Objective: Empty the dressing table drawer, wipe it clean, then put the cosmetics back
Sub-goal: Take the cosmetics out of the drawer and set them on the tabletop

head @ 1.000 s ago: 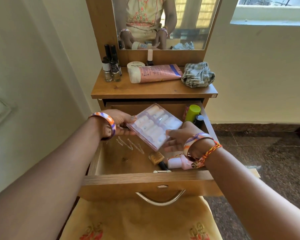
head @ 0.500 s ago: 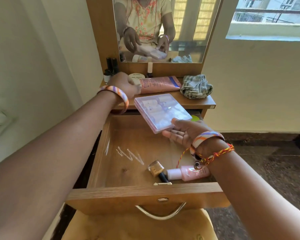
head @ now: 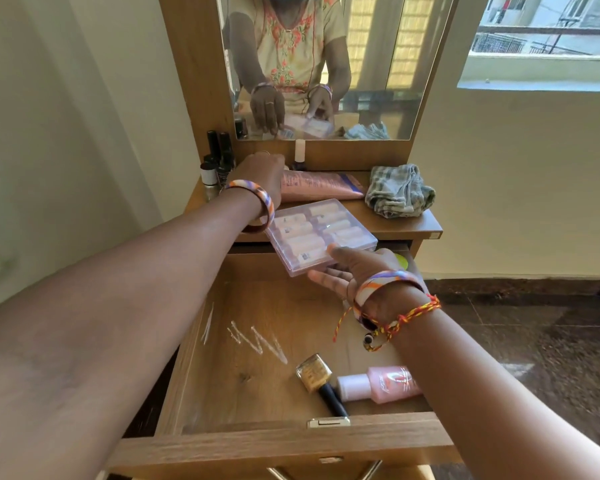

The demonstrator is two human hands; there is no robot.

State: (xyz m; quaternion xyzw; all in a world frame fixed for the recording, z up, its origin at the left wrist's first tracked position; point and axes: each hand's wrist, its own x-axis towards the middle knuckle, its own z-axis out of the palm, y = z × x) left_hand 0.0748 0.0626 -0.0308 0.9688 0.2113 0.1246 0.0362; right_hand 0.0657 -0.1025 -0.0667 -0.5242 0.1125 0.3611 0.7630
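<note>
My right hand (head: 357,271) holds a clear plastic box (head: 321,235) of pale cosmetic pieces, thumb on the lid and fingers underneath. The box hovers over the front edge of the dressing table top (head: 395,225), above the back of the open drawer (head: 243,372). My left hand (head: 262,174) reaches onto the table top and touches the cap end of a pink tube (head: 321,185); the mirror shows its fingers pointing down there. A gold nail polish bottle (head: 314,375) and a pink bottle (head: 383,384) lie in the drawer's front right corner.
A crumpled checked cloth (head: 399,190) lies at the table top's right end. Several dark nail polish bottles (head: 215,168) stand at its left, and a white-capped bottle (head: 299,154) against the mirror. A green cap (head: 401,260) peeks out behind my right hand. White scribbles (head: 257,341) mark the drawer floor.
Both hands rose from the drawer. My left hand let go of the box and reached onto the table top to the tube. My right hand carried the box up to the table edge.
</note>
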